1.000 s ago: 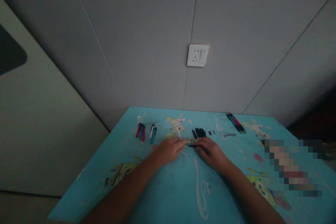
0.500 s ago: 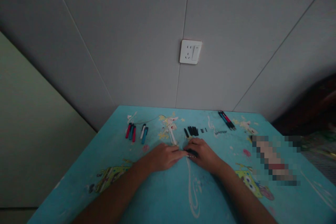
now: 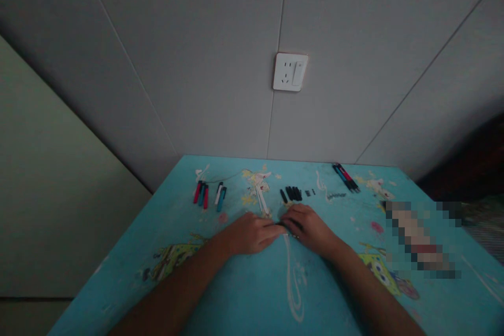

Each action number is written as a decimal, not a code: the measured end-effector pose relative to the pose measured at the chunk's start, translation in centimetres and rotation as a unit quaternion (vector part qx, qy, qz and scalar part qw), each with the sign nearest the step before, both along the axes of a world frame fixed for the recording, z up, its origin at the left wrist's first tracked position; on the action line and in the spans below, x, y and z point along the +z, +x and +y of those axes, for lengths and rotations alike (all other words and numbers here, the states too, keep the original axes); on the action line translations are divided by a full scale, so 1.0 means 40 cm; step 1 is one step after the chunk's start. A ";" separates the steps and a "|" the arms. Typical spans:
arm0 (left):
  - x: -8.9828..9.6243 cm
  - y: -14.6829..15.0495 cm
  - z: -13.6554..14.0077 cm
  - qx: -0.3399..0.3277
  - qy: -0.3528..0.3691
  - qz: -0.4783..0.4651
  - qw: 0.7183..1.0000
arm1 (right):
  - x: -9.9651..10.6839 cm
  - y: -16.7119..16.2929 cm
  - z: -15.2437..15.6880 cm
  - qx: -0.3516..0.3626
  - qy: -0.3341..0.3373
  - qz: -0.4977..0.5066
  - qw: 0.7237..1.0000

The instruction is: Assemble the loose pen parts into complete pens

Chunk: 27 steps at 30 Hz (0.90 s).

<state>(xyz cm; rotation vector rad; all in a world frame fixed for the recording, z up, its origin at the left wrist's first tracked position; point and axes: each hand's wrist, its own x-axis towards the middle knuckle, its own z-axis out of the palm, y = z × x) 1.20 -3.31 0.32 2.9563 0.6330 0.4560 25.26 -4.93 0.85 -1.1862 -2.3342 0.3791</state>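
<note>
Side by side at the middle of the table are my left hand (image 3: 252,233) and my right hand (image 3: 309,227), fingertips meeting. Both are closed on a small black pen part (image 3: 280,223), mostly covered by the fingers. Just beyond them lie several short black pen grips (image 3: 293,193) in a row, with tiny dark pieces (image 3: 307,193), perhaps springs, to their right. Thin white refills (image 3: 261,200) rest beyond my left hand. Several red, blue and white pen barrels (image 3: 201,195) are laid out at the left.
Several whole pens (image 3: 346,177) lie at the back right. A blurred-out long item (image 3: 419,239) is on the right side. The blue table (image 3: 252,294) has a cartoon-print cover and meets a grey wall with a socket (image 3: 290,72).
The view has shifted slightly, so everything sits a little further right. My hands stay together, with the right fingers moved slightly over the black pen part.
</note>
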 end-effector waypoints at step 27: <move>0.003 0.006 -0.003 -0.004 -0.002 -0.001 1.000 | -0.043 0.006 0.027 -0.118 0.017 0.001 0.993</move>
